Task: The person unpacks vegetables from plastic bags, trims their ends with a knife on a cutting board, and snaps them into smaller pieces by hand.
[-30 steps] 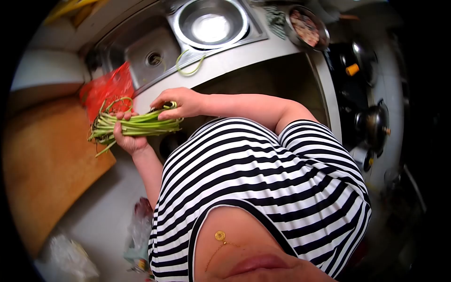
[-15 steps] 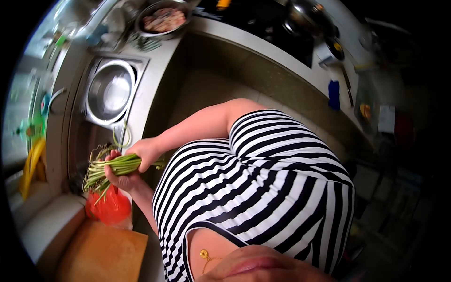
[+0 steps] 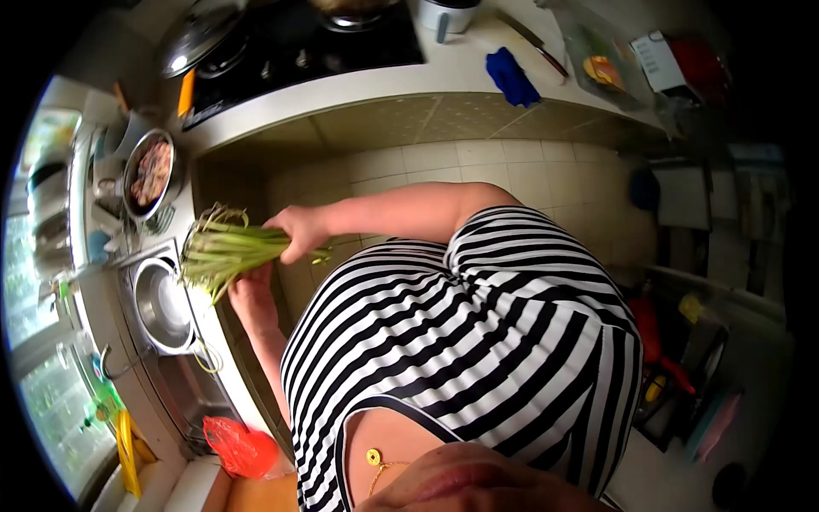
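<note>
A bunch of green stems point(image 3: 232, 249), with thin stringy ends fanning out at the left, is held over the counter's front edge. My right hand point(image 3: 299, 232) wraps round its narrower end, and a bit of green pokes out past the fingers. From below, my left hand point(image 3: 252, 292) grips the stems' lower side; some of its fingers are hidden behind them. Just left of the bunch is a sink holding a round metal basin point(image 3: 162, 305). A single pale green stem point(image 3: 206, 357) lies at the sink's edge.
A metal bowl of raw meat point(image 3: 152, 175) stands beyond the sink. On the far counter are a black stove point(image 3: 299, 72), a blue cloth point(image 3: 510, 77) and a knife point(image 3: 542, 47). A red plastic bag point(image 3: 239, 445) lies by an orange-brown board point(image 3: 256, 495).
The view has turned, bringing more of the stove and floor into sight. Both hands have moved the bunch from beside the red bag to beside the basin. My left hand has shifted lower on it.
</note>
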The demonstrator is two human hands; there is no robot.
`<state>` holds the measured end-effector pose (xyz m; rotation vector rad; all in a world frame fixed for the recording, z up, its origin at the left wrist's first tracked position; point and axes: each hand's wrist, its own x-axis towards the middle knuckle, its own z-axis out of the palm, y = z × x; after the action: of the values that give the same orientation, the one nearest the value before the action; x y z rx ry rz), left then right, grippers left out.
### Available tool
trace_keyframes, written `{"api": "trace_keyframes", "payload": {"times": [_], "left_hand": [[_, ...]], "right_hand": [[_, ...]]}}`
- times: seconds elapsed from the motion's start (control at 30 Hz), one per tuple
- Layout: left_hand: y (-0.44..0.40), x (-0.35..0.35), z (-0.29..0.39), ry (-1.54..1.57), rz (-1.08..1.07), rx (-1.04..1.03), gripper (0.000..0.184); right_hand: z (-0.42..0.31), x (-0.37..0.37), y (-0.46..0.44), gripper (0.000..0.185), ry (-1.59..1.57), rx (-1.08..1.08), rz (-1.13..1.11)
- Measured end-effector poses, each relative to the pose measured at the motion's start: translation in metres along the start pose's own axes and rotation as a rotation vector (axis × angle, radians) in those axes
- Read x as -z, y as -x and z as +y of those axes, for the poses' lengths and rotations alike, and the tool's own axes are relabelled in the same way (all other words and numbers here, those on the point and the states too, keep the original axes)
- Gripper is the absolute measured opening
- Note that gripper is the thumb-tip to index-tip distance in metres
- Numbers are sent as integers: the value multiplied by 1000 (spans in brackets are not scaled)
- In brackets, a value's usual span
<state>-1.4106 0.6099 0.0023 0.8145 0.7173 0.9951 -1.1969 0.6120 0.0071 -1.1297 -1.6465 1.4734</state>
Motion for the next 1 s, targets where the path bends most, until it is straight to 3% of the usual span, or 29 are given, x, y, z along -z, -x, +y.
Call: {"api": "trace_keyframes", "payload": {"times": [0.03,0.1,0.17,0.23,0.3,0.37,0.43,0.47,0.5,0.57,0.63,0.7,0.83,0.9,0.97,1.0], "left_hand": [[3,-23,-5,-133,42,140,47],[3,-71,-20,-455,-91,261,40],[-11,-88,-58,-661,-243,179,25],[-29,-111,-83,-667,-376,-6,22],[-59,-156,-94,-772,-500,-104,30],[-86,-225,-100,-1200,-724,-366,52],[-125,-241,-137,-1481,-896,-202,75],[-136,-246,-136,-1593,-1014,137,90],[-150,-250,-148,-1593,-1034,122,90],[-170,-253,-174,-1395,-1430,519,92],[-193,-252,-196,-1336,-1444,495,91],[-219,-249,-208,-1002,-1422,840,87],[-255,-272,-222,-822,-1330,1080,74],[-259,-287,-229,-869,-1358,994,63],[-255,-301,-237,-1049,-1402,678,56],[-257,-307,-244,-992,-1410,709,51]], "right_hand": [[7,21,19,57,23,-42,63],[26,56,58,53,21,-118,177],[65,89,89,47,97,-104,262],[80,119,121,45,201,-178,270],[96,143,149,43,313,-247,269],[113,155,170,39,661,-184,171],[130,168,189,36,702,-139,175],[130,165,190,34,794,-110,178],[137,171,197,32,877,-76,174],[139,185,212,28,891,-90,216],[164,205,216,26,977,14,314],[168,220,216,24,982,56,381],[169,259,220,20,1015,16,481],[177,275,224,20,964,-3,565],[175,283,235,15,946,-14,583],[173,289,243,15,960,-48,588]]}}
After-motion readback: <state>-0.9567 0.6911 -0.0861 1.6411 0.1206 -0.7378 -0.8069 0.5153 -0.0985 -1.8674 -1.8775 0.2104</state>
